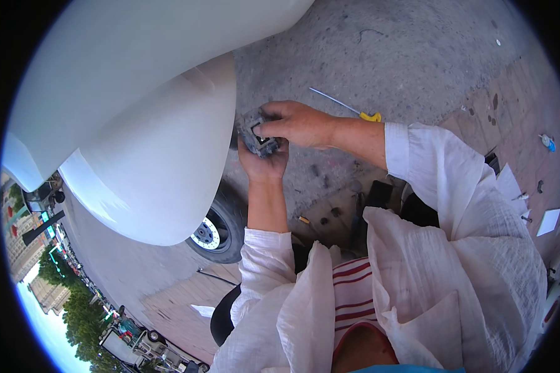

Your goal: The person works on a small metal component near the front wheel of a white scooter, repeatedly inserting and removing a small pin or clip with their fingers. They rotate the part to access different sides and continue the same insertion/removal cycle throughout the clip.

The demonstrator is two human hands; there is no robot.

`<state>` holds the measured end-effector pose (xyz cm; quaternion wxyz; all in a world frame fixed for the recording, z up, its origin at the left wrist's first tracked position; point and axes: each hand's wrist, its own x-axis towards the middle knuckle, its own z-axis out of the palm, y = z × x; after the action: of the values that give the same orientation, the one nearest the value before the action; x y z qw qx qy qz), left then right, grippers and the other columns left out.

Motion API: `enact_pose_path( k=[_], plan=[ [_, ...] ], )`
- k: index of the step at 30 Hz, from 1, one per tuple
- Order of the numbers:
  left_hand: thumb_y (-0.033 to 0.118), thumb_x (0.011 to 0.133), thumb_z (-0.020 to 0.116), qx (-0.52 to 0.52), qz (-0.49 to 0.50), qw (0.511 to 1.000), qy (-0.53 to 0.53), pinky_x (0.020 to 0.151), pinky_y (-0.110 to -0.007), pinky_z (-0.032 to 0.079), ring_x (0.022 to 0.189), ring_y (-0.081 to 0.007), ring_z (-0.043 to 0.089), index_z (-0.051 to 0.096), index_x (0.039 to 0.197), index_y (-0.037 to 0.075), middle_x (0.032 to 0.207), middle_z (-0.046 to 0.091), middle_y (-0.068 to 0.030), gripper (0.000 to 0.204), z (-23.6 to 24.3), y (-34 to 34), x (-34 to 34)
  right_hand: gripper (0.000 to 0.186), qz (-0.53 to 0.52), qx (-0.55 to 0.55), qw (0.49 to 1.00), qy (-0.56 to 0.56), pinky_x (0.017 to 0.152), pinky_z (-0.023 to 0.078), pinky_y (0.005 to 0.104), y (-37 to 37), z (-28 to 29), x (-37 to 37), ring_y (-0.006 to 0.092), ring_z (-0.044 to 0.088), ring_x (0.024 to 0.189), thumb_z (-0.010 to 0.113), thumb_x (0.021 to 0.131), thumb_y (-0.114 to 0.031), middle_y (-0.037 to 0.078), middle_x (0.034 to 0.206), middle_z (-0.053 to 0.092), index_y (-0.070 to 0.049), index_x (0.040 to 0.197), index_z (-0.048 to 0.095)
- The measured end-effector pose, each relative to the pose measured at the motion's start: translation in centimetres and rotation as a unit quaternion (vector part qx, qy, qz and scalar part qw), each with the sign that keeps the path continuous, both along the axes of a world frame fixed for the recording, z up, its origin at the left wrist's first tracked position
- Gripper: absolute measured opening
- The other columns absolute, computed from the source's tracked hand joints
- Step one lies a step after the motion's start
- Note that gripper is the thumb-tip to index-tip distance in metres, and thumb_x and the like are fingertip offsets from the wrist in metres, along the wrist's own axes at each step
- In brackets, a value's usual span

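A grimy grey part (251, 120), blocky and with a squarish dark opening, is between my two hands. I cannot make out its exact kind. My left hand (264, 165) holds it from below, fingers wrapped round its underside and partly hidden. From the right, my right hand (300, 124) grips the upper edge, with one finger reaching into the opening, where something small and light-coloured shows. Beyond my right wrist a screwdriver (369, 116) with a yellow handle and long metal shaft lies on the concrete.
Large white body panels (149, 143) of a vehicle rise close on my left, above a wheel (214, 231) with a drilled disc. Small dark pieces (336, 212) and a black block (379, 194) lie on the ground before me. White papers (548, 222) lie at the far right.
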<state>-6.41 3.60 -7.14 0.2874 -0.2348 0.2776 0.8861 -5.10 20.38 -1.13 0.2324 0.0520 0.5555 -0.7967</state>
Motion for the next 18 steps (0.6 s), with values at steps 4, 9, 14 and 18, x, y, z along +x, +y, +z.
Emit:
enact_pose_path(
  k=[4, 9, 14, 18],
  plan=[
    [0.043, 0.094, 0.036, -0.042, 0.03, 0.999, -0.005, 0.088, -0.037, 0.05, 0.103, -0.0183, 0.06, 0.059, 0.11, 0.013, 0.106, 0.063, -0.0025, 0.041, 1.3, 1.6, 0.0, 0.039, -0.006, 0.024, 1.0, -0.01, 0.084, 0.047, 0.0315, -0.5, -0.3, -0.1, 0.0153, 0.059, 0.093, 0.063, 0.088, -0.027, 0.011, 0.1, 0.063, 0.003, 0.111, 0.059],
    [0.043, 0.094, 0.034, -0.074, 0.032, 0.997, -0.009, 0.078, -0.034, 0.049, 0.099, -0.0203, 0.061, 0.057, 0.112, 0.012, 0.106, 0.063, -0.0056, 0.043, 1.8, 1.5, -0.2, 0.046, -0.022, -0.027, 0.999, 0.001, 0.083, 0.049, 0.0309, -1.2, -0.9, 0.4, 0.0158, 0.059, 0.093, 0.063, 0.089, -0.026, 0.012, 0.104, 0.062, 0.005, 0.122, 0.054],
    [0.04, 0.092, 0.036, -0.012, -0.028, 0.999, 0.031, 0.054, -0.027, 0.047, 0.088, -0.0198, 0.063, 0.057, 0.113, 0.012, 0.104, 0.063, -0.0069, 0.041, 1.8, 0.3, -0.1, 0.049, 0.028, -0.005, 0.999, 0.018, 0.081, 0.049, 0.0289, -0.4, -0.2, 0.9, 0.0154, 0.059, 0.093, 0.067, 0.087, -0.021, 0.011, 0.106, 0.062, 0.004, 0.126, 0.05],
    [0.041, 0.092, 0.036, -0.046, -0.002, 0.999, -0.011, 0.059, -0.029, 0.049, 0.09, -0.0206, 0.063, 0.057, 0.112, 0.011, 0.104, 0.063, -0.0065, 0.041, 2.4, 0.8, 0.0, 0.049, 0.019, -0.024, 0.999, 0.018, 0.081, 0.05, 0.0295, -0.9, -1.2, 0.8, 0.0161, 0.059, 0.093, 0.067, 0.087, -0.019, 0.01, 0.106, 0.062, 0.003, 0.127, 0.05]
  ],
)
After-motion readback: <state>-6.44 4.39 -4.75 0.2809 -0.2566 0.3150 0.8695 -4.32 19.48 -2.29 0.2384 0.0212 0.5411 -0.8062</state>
